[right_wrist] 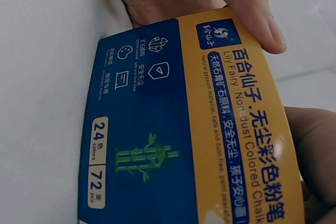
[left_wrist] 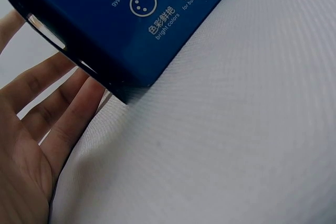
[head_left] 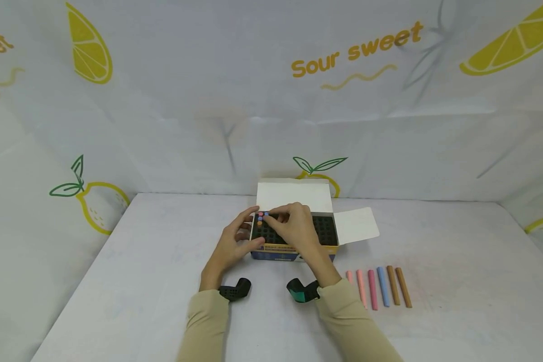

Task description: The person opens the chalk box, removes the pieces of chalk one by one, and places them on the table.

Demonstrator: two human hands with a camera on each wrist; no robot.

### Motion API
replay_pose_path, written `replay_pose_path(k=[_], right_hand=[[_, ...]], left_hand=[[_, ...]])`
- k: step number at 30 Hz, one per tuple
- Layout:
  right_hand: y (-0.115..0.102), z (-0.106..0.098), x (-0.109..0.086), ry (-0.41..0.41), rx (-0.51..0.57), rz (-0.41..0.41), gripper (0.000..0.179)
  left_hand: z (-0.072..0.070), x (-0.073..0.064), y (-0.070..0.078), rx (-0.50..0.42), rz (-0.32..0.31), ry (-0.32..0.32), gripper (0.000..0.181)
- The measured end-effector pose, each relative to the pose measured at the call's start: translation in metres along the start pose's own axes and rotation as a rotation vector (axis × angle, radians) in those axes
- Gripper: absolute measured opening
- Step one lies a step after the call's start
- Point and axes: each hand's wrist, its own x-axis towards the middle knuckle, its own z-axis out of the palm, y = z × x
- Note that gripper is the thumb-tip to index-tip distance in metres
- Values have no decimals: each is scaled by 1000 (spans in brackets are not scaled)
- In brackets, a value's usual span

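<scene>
An opened chalk box [head_left: 280, 255], blue and yellow with a dark holed insert [head_left: 324, 229], stands on the table. My left hand [head_left: 232, 246] grips its left end, thumb over the front edge and fingers along the side. In the right wrist view, that thumb [right_wrist: 260, 22] lies on the yellow band. My right hand [head_left: 294, 226] reaches over the insert and pinches a blue chalk stick [head_left: 266, 214] at the back left corner. Beside it, the ends of a pink chalk stick [head_left: 260, 214], another blue one [head_left: 260, 219] and an orange-brown one [head_left: 259, 223] show in the holes.
Right of the right forearm lies a row of loose chalks: pale pink ones [head_left: 361, 288], a deep pink one [head_left: 373, 290], a blue one [head_left: 383, 286] and brown ones [head_left: 403, 287]. The box's white lid [head_left: 294, 195] leans up behind; a side flap [head_left: 356, 225] sticks out right.
</scene>
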Motion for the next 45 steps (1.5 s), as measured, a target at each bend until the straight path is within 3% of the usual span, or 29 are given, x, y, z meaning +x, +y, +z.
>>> replay_pose_path(k=[13,21,31,45], right_hand=[[-6,4,0,54,-45,-20,12],[-6,5,2,150,20,-49,15],[-5,5,6,74,22,-18,22],[-12,-1,9,169,52,-76,23]], left_hand=[[1,0,0,8,4,3,73],[1,0,0,-4,-7,1,72],[1,-2,1,7,-11,5,73],[0,-1,0,12,-29,6,73]])
